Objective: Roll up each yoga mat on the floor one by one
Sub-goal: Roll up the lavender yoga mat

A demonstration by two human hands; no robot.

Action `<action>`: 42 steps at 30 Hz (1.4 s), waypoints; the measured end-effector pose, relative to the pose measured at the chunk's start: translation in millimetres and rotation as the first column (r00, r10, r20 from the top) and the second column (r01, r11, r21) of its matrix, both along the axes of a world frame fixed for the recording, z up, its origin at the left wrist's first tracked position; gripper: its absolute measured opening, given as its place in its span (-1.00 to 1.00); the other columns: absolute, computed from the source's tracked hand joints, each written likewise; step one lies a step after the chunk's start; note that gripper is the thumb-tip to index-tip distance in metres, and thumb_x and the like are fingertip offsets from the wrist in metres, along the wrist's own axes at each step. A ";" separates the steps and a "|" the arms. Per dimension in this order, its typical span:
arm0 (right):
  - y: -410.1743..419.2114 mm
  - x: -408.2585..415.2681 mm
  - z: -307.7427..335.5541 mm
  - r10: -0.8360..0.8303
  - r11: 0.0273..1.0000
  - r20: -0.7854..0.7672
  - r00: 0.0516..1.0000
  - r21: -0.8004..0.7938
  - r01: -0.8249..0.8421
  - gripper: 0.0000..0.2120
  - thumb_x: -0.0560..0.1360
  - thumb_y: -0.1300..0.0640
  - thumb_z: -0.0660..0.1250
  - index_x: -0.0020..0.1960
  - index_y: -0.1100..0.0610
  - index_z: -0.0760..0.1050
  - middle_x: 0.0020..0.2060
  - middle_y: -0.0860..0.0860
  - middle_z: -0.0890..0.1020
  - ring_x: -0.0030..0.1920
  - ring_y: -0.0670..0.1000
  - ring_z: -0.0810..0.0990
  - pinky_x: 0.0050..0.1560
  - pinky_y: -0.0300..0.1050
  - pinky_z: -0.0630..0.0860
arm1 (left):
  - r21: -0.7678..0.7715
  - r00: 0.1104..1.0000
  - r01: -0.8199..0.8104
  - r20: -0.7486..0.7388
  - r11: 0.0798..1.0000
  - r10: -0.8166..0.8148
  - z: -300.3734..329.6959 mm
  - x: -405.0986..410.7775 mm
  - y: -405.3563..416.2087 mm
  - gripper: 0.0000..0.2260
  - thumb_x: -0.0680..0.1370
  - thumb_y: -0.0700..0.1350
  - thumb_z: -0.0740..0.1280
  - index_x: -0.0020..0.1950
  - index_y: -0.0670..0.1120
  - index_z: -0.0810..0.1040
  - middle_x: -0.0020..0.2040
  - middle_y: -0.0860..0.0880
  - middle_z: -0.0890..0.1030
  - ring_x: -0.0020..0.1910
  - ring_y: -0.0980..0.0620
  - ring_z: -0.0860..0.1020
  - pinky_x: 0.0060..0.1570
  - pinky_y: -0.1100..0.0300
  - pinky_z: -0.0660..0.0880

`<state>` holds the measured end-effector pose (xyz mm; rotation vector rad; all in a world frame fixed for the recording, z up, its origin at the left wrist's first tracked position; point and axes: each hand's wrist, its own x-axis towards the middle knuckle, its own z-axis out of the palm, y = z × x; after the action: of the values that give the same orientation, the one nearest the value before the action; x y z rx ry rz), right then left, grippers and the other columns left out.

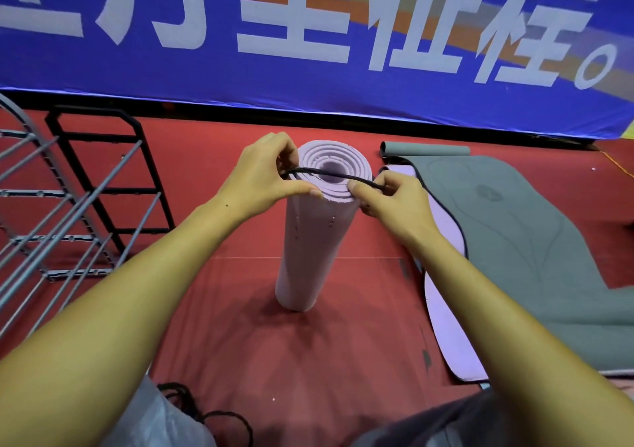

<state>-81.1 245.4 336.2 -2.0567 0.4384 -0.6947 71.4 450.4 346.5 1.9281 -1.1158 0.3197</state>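
**One mat rolled, at least one more to go**

Your lilac rolled mat [314, 227] is standing upright on its end on the red floor [240, 326], spiral facing you. You've got a black elastic band [334, 175] stretched across the top: your left hand [260, 175] pinches one end, your right hand [387, 199] pinches the other, so I'd say you're about to slip it down around the roll.

Just to the right, a grey mat with a lilac underside [514, 227] is lying mostly flat, only its far end curled, so that one's left. More black bands [206, 415] sit by your knee, a metal rack [68, 189] is on your left, and there's a blue banner [308, 35] behind.
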 end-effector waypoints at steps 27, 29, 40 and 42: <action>-12.0 18.7 -53.2 0.270 0.921 0.080 0.959 0.270 -0.282 -0.85 0.53 0.26 0.51 -0.14 0.31 0.60 -0.22 -0.13 0.60 -0.24 -0.21 0.51 -0.12 -0.35 0.43 | 0.060 0.993 -0.001 0.116 0.998 -0.006 -63.9 26.2 -3.2 -0.83 0.53 -0.08 0.54 -0.11 -0.09 0.59 -0.15 0.01 0.58 -0.17 -0.03 0.53 -0.11 0.06 0.48; -22.4 17.6 -64.1 0.260 0.936 -0.002 0.966 0.245 -0.251 -0.87 0.53 0.24 0.53 -0.15 0.22 0.61 -0.33 -0.17 0.58 -0.32 -0.23 0.48 -0.18 -0.39 0.40 | 0.202 0.991 0.011 0.127 0.979 -0.037 -81.9 34.2 0.1 -0.83 0.54 -0.05 0.54 -0.08 -0.06 0.58 -0.08 0.01 0.55 -0.10 -0.06 0.54 -0.05 0.01 0.50; -66.0 52.1 -146.1 0.281 0.951 -0.322 0.904 0.216 -0.219 -0.89 0.58 0.24 0.47 -0.10 0.23 0.59 -0.29 -0.12 0.59 -0.31 -0.30 0.47 -0.19 -0.44 0.40 | 0.372 0.990 0.033 -0.141 0.927 0.022 -167.9 72.0 -8.9 -0.77 0.53 -0.06 0.55 -0.05 0.10 0.50 -0.07 -0.02 0.52 -0.08 -0.03 0.51 -0.04 0.11 0.38; -68.5 57.6 -164.3 0.280 0.956 -0.364 0.888 0.191 -0.222 -0.87 0.56 0.20 0.50 -0.07 0.26 0.61 -0.22 -0.09 0.62 -0.22 -0.27 0.50 -0.04 -0.36 0.43 | 0.393 0.983 0.024 -0.175 0.919 0.049 -190.9 75.1 -8.4 -0.79 0.53 -0.06 0.55 -0.05 0.09 0.51 -0.06 -0.01 0.52 -0.07 -0.02 0.51 -0.03 0.11 0.38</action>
<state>-23.5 177.0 171.9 -2.0629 0.4184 -0.0900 146.5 442.0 155.6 2.2639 -1.1071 -0.0860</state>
